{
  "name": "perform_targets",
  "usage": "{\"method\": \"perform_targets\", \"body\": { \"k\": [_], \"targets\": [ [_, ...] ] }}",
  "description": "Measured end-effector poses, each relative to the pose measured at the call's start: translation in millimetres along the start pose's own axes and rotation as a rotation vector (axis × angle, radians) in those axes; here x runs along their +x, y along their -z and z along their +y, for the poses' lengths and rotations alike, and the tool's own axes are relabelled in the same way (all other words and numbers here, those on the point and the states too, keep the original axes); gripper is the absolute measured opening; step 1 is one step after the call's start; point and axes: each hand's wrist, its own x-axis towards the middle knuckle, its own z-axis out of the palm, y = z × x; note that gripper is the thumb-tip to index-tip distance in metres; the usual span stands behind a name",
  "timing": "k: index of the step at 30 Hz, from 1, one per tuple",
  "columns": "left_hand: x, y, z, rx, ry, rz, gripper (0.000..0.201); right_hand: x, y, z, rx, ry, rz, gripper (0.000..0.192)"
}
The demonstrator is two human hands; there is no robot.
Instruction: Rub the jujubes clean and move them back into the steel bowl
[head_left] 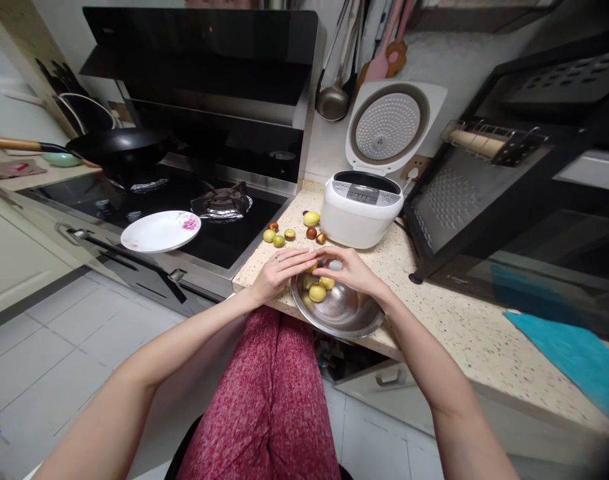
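Observation:
Over the left rim of a steel bowl (357, 310), my two hands meet at the fingertips. My left hand (279, 273) is palm down, with its fingers stretched out. My right hand (349, 268) curves in from the other side, thumb and fingers around a yellow jujube (312, 267) that is partly hidden at the fingertips. Below them, yellow jujubes (317, 292) lie in the bowl. On the counter (434, 313) beyond sit several more: green-yellow jujubes (279, 241) and reddish-brown jujubes (311, 233).
A white rice cooker (362, 213) with its lid raised stands behind the bowl. To the left, a plate (159, 232) overhangs the stove's front edge, and a wok (119, 143) sits on the far burner. An oven (509, 220) and a blue cloth (569, 353) are at right.

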Motion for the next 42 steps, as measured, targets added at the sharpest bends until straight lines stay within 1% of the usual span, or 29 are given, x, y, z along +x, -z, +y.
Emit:
{"method": "perform_targets", "body": {
  "k": [2,4,6,8,10,12,15,18,22,24,29,32,37,42],
  "targets": [
    [-1.5,0.1,-1.4,0.039,-0.009,-0.033,0.047,-0.1,0.5,1.3,-0.017,-0.007,0.006,0.038],
    [-2.5,1.3,-3.0,0.112,0.012,-0.094,0.048,-0.3,3.9,1.9,-0.036,-0.021,0.021,0.037],
    [-2.5,3.9,-4.3,0.196,0.068,-0.169,0.050,-0.9,11.6,2.2,-0.062,-0.047,0.031,0.037],
    [-1.7,7.3,-5.4,0.271,0.154,-0.247,0.051,-2.0,23.4,2.6,-0.090,-0.073,0.024,0.037],
    [-1.0,10.2,-6.7,0.330,0.256,-0.314,0.051,-3.6,37.7,3.2,-0.106,-0.093,-0.008,0.038],
    [-1.3,11.6,-7.9,0.365,0.345,-0.375,0.053,-5.9,51.8,3.7,-0.108,-0.119,-0.068,0.039],
    [-4.2,11.3,-9.1,0.362,0.387,-0.440,0.055,-9.4,67.8,3.2,-0.119,-0.179,-0.182,0.041],
    [-10.1,10.9,-8.9,0.334,0.363,-0.441,0.057,-11.5,74.9,0.4,-0.142,-0.208,-0.270,0.043],
    [-19.5,13.8,-6.0,0.311,0.340,-0.406,0.055,-11.9,73.5,-3.7,-0.156,-0.198,-0.384,0.043],
    [-22.8,15.9,-4.1,0.294,0.324,-0.397,0.054,-11.7,70.8,-4.7,-0.154,-0.187,-0.418,0.043],
    [-24.8,18.6,-2.8,0.270,0.286,-0.434,0.058,-13.1,67.4,-8.2,-0.204,-0.196,-0.474,0.046],
    [-24.7,18.5,-4.2,0.253,0.276,-0.430,0.059,-14.8,67.0,-10.0,-0.239,-0.206,-0.486,0.046],
    [-24.6,18.6,-4.2,0.236,0.229,-0.450,0.060,-15.5,62.3,-6.4,-0.256,-0.202,-0.495,0.041],
    [-23.8,19.8,-4.6,0.206,0.203,-0.445,0.060,-14.3,57.4,-1.9,-0.274,-0.172,-0.472,0.037]
  ]
}}
